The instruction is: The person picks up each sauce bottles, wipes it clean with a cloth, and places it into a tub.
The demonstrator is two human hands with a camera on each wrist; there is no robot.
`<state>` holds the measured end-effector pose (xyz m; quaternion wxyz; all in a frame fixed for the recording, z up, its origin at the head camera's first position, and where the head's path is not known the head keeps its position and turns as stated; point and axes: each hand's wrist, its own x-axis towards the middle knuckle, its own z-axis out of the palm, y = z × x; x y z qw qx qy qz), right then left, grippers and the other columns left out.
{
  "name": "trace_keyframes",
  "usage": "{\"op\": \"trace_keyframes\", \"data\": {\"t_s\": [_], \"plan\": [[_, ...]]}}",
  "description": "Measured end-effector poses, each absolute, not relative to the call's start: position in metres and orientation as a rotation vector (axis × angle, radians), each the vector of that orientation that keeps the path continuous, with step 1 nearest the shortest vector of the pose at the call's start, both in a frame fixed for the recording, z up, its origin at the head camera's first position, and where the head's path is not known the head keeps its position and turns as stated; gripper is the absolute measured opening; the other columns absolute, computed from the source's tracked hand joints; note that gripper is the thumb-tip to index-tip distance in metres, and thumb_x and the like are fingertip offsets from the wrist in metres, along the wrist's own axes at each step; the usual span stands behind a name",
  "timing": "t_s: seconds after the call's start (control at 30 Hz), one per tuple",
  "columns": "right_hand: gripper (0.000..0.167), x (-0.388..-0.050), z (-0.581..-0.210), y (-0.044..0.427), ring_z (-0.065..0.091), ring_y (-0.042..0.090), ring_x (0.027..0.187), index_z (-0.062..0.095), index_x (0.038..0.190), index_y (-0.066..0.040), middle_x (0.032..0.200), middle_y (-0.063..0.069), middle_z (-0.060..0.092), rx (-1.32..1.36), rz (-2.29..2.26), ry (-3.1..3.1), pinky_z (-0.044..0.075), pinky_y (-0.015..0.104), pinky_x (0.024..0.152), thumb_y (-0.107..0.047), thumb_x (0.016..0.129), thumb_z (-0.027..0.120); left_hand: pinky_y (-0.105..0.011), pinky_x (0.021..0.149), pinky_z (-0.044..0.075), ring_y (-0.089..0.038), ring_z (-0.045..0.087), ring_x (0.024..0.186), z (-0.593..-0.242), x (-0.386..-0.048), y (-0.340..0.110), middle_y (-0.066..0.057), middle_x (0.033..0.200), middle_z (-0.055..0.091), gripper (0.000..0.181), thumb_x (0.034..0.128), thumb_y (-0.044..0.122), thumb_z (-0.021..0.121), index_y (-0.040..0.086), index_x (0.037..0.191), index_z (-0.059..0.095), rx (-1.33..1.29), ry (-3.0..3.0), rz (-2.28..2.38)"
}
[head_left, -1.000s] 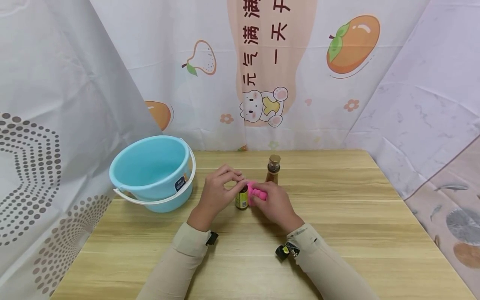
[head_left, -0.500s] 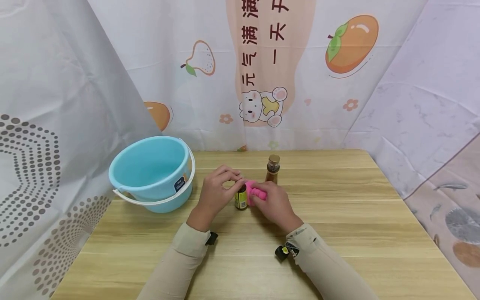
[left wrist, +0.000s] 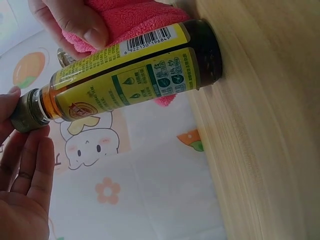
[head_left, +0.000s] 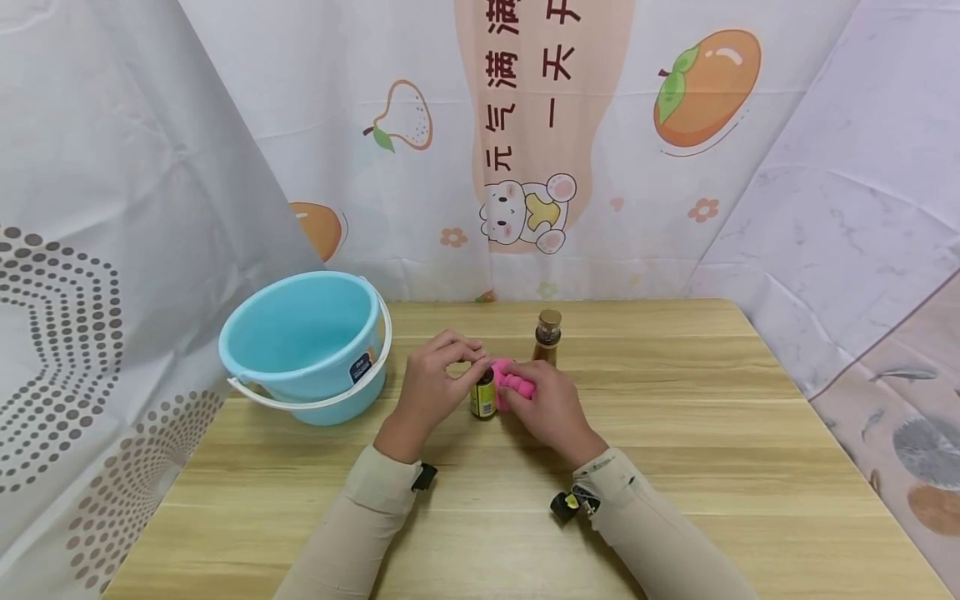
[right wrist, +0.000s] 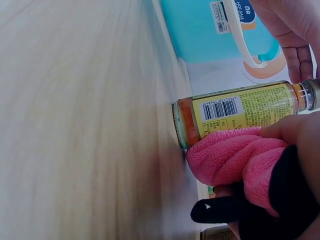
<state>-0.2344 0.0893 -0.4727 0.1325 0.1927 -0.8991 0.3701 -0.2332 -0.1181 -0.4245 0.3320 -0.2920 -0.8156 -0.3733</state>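
Note:
A glass bottle with a yellow label (head_left: 484, 400) stands upright on the table, its dark cap (left wrist: 26, 114) pinched at the top between the thumb and fingers of my left hand (head_left: 437, 383). On its right side, my right hand (head_left: 553, 412) grips a bunched pink towel (head_left: 519, 386) that lies against the bottle's label. The right wrist view shows the towel (right wrist: 225, 157) folded under the thumb, with a dark strap loop (right wrist: 217, 210) beside it. Amber liquid shows through the bottle's glass in both wrist views.
Behind my right hand stands a second bottle (head_left: 547, 335) with a gold-coloured cap, its lower part hidden. A light blue bucket (head_left: 273, 325) with a white handle sits to the left on the wooden table (head_left: 675, 433). A printed curtain (head_left: 615, 242) hangs behind the table.
The pink towel shifts very slightly against the bottle with my right hand. My left hand stays on the cap, and the bottle stands in the same place.

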Motion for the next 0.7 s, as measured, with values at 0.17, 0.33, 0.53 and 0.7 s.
{"op": "trace_keyframes", "data": {"t_s": [0.17,0.33,0.53,0.7], "plan": [[0.032,-0.234,-0.469,0.090,0.067,0.015,0.096,0.077,0.123,-0.017,0.116,0.003,0.074,0.561,1.098,-2.592,0.056,0.033,0.077,-0.029,0.093,0.079,-0.026,0.078,0.062,-0.014,0.076,0.089,-0.425,-0.234,-0.118,-0.002,0.095,0.075,0.012,0.0895,0.016,0.083,0.007,0.084,0.077,-0.762,-2.134,-0.982],[0.031,-0.234,-0.465,0.089,0.066,0.014,0.094,0.077,0.122,-0.018,0.116,0.003,0.073,0.559,1.149,-2.533,0.055,0.032,0.075,-0.026,0.092,0.079,-0.027,0.080,0.062,-0.014,0.076,0.091,-0.426,-0.235,-0.119,-0.002,0.096,0.075,0.011,0.0887,0.014,0.084,0.007,0.085,0.077,-0.761,-2.136,-0.981],[0.028,-0.233,-0.462,0.088,0.065,0.013,0.092,0.078,0.117,-0.019,0.116,0.003,0.073,0.573,1.215,-2.411,0.056,0.029,0.072,-0.024,0.091,0.081,-0.029,0.086,0.062,-0.016,0.075,0.095,-0.425,-0.233,-0.118,-0.003,0.097,0.074,0.011,0.0891,0.015,0.083,0.006,0.085,0.078,-0.758,-2.134,-1.002],[0.028,-0.232,-0.459,0.088,0.067,0.014,0.097,0.078,0.117,-0.018,0.117,0.003,0.072,0.587,1.266,-2.308,0.058,0.030,0.075,-0.022,0.089,0.083,-0.031,0.083,0.062,-0.018,0.071,0.096,-0.425,-0.232,-0.118,-0.006,0.102,0.071,0.008,0.0875,0.012,0.084,0.006,0.085,0.078,-0.755,-2.121,-1.007]]}}
